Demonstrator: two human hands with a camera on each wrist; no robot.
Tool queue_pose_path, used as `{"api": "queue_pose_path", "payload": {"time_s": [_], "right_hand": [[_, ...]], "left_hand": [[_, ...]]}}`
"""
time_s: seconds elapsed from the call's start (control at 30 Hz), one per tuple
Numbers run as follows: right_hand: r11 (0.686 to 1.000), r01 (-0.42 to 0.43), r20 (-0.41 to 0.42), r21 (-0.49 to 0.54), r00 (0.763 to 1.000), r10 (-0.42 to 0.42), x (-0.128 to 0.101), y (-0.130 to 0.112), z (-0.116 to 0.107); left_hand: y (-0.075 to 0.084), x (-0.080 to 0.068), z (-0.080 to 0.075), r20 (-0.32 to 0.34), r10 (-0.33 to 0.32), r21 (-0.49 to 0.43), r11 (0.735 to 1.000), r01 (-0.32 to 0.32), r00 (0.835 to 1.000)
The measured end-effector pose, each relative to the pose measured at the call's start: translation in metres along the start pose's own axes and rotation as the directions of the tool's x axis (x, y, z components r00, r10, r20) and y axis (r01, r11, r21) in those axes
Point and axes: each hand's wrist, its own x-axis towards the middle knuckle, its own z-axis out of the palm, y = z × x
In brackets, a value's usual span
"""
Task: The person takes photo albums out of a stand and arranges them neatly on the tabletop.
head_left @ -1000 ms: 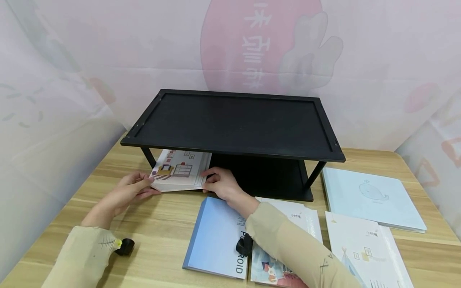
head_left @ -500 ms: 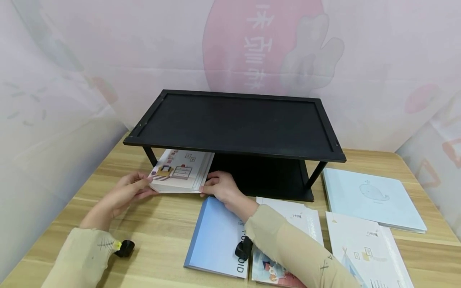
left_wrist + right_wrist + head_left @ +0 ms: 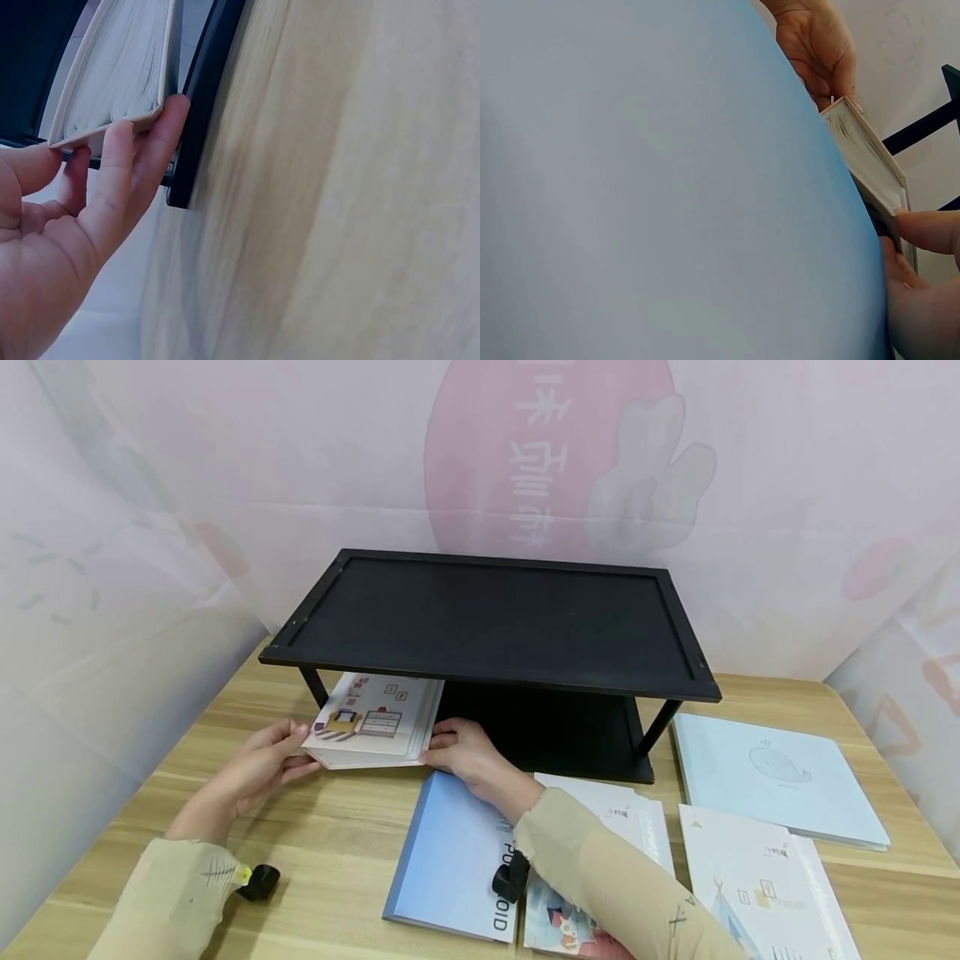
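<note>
A thick photo album (image 3: 375,710) with a drawn furniture scene on its white cover lies at the left end of the black two-tier shelf (image 3: 487,618). Its far part is hidden under the upper board, while the near edge sticks out at the front. My left hand (image 3: 262,764) holds the near left corner; in the left wrist view the thumb and fingers grip the cover edges of the album (image 3: 120,67). At the near right corner my right hand (image 3: 476,760) pinches the album between thumb and fingers.
Under the right forearm lie a blue album (image 3: 450,860) and an illustrated white album (image 3: 622,810). Further right are another white album (image 3: 757,868) and a pale blue whale-print album (image 3: 780,768). The shelf's front post (image 3: 656,731) stands beyond the right hand.
The right hand's fingers have slid from the album's right side to its near corner. The album's near edge has come slightly toward me. The other albums have stayed put.
</note>
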Motion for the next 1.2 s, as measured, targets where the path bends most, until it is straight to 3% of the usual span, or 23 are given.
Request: {"api": "queue_pose_path", "payload": {"time_s": [0.47, 0.67, 0.9, 1.2], "right_hand": [[0.992, -0.036, 0.055, 0.12, 0.998, 0.03, -0.008, 0.003, -0.003], [0.992, -0.014, 0.048, 0.126, 0.999, 0.008, -0.009, -0.003, -0.004], [0.995, 0.01, 0.059, 0.103, 0.998, -0.017, -0.018, -0.008, -0.009], [0.994, 0.024, 0.082, 0.108, 0.996, -0.033, -0.031, -0.014, -0.017]], "left_hand": [[-0.001, -0.006, 0.004, 0.042, -0.012, -0.116, 0.993, 0.017, 0.999], [0.004, -0.008, 0.003, 0.063, 0.036, -0.172, 0.985, -0.025, 0.997], [0.008, -0.012, 0.006, 0.086, 0.064, -0.116, 0.992, -0.054, 0.994], [0.012, -0.017, 0.009, 0.161, 0.166, -0.146, 0.979, -0.143, 0.973]]}}
